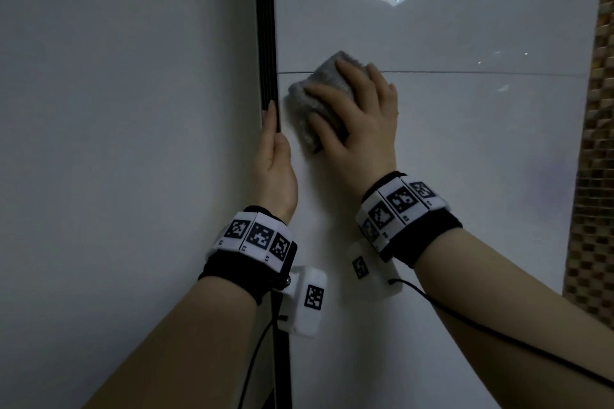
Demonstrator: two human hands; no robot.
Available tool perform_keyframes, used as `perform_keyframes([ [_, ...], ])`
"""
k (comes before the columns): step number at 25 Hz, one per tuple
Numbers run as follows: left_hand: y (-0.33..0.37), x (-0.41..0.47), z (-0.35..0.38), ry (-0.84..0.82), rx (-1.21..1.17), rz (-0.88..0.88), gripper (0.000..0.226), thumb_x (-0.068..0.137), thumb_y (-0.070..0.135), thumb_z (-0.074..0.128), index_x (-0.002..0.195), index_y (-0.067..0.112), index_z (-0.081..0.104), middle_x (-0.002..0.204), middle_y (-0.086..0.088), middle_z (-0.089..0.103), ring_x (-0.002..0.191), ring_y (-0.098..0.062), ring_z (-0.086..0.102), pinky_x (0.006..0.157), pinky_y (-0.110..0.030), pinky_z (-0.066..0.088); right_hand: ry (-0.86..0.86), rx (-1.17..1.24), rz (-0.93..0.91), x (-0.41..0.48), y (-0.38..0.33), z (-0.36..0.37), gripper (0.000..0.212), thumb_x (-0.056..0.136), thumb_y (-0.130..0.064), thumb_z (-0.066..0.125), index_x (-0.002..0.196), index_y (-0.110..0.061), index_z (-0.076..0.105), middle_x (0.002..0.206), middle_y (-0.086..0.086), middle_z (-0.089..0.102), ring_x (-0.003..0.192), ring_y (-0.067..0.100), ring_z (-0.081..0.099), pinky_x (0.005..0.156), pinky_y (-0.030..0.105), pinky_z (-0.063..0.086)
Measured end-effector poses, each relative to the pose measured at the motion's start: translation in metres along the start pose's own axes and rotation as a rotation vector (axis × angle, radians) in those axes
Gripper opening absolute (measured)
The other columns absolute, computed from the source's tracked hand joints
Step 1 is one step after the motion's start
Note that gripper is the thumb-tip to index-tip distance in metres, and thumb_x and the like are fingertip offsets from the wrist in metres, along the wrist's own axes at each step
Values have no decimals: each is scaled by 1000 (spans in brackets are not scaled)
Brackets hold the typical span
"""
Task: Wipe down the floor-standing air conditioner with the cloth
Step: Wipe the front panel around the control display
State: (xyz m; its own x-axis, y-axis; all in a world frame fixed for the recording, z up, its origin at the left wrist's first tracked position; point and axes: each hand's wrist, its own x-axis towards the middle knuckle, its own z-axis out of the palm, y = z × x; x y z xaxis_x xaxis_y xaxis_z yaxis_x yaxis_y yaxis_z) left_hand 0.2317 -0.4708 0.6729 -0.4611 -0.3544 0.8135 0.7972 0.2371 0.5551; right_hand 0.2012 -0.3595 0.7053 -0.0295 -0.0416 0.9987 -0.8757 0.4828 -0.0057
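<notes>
The right hand [360,123] lies flat, fingers spread, pressing a folded grey cloth [320,73] against the white front of the air conditioner [465,143]. The cloth sits on the seam between the upper and lower panels, near the left edge. The left hand [275,163], fingers straight, rests along the black corner strip [265,26], probably to steady the cabinet. Both wrists wear bands [257,237] with black-and-white square codes. Their small print is unreadable, and no brand name shows.
</notes>
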Motion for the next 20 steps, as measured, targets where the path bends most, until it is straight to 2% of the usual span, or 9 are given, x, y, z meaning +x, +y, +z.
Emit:
perform_keyframes([
  [2, 1, 1, -4, -11, 3, -9, 43, 104, 9, 25, 147, 13, 28, 152, 3, 32, 138, -4, 28, 111, -11, 23, 27, 14, 76, 14, -12, 5, 31, 89, -30, 59, 120, -27, 63, 143, 6, 43, 137, 37, 23, 111, 55, 16],
  [4, 2, 3, -9, -22, -36, -27, 41, 104, 10, 26, 142, 14, 39, 141, 2, 47, 130, -7, 43, 106, -15, 35, -75, -28, -59, 20, -21, 14, 33, 89, -32, 58, 121, -28, 63, 143, 5, 44, 137, 37, 24, 113, 52, 13],
  [6, 4, 7, -14, 6, 17, -26, 39, 104, 11, 28, 138, 16, 46, 134, 5, 53, 125, -8, 49, 103, -17, 38, -132, -62, -146, 29, -17, 14, 33, 89, -34, 57, 121, -30, 62, 144, 4, 43, 138, 36, 25, 114, 50, 12],
  [10, 8, 15, -12, 23, 52, -27, 41, 103, 15, 32, 144, 18, 39, 145, 7, 43, 133, -3, 39, 111, -17, 29, 19, -57, 98, 43, -15, 7, 35, 90, -34, 54, 124, -33, 58, 148, 2, 37, 140, 34, 20, 112, 54, 14],
  [14, 13, 17, -2, -38, 20, 19, 43, 103, 9, 29, 146, 11, 34, 148, -3, 40, 136, -9, 37, 112, -20, 29, -158, -83, -104, 36, -16, 9, 33, 90, -35, 55, 122, -34, 60, 148, -1, 37, 141, 33, 19, 114, 52, 8],
  [16, 14, 16, -2, -33, 64, 5, 45, 103, 8, 28, 147, 13, 31, 151, 0, 35, 138, -7, 31, 113, -17, 24, -106, -70, -59, 42, -9, 3, 30, 89, -33, 57, 118, -31, 62, 147, 0, 38, 140, 34, 21, 113, 53, 11],
  [18, 16, 14, -3, -23, 85, 12, 45, 103, 7, 28, 148, 13, 29, 154, 2, 29, 141, -5, 25, 114, -16, 18, -24, -49, 93, 43, -10, 1, 29, 89, -32, 56, 117, -29, 62, 149, 0, 36, 140, 34, 19, 112, 55, 12],
  [20, 21, 13, 0, -2, 89, 28, 45, 103, 6, 29, 147, 11, 28, 155, 1, 27, 142, -6, 23, 112, -12, 17, -51, -56, 86, 35, -12, 3, 31, 90, -33, 55, 120, -30, 61, 150, -1, 33, 141, 34, 16, 112, 55, 11],
])
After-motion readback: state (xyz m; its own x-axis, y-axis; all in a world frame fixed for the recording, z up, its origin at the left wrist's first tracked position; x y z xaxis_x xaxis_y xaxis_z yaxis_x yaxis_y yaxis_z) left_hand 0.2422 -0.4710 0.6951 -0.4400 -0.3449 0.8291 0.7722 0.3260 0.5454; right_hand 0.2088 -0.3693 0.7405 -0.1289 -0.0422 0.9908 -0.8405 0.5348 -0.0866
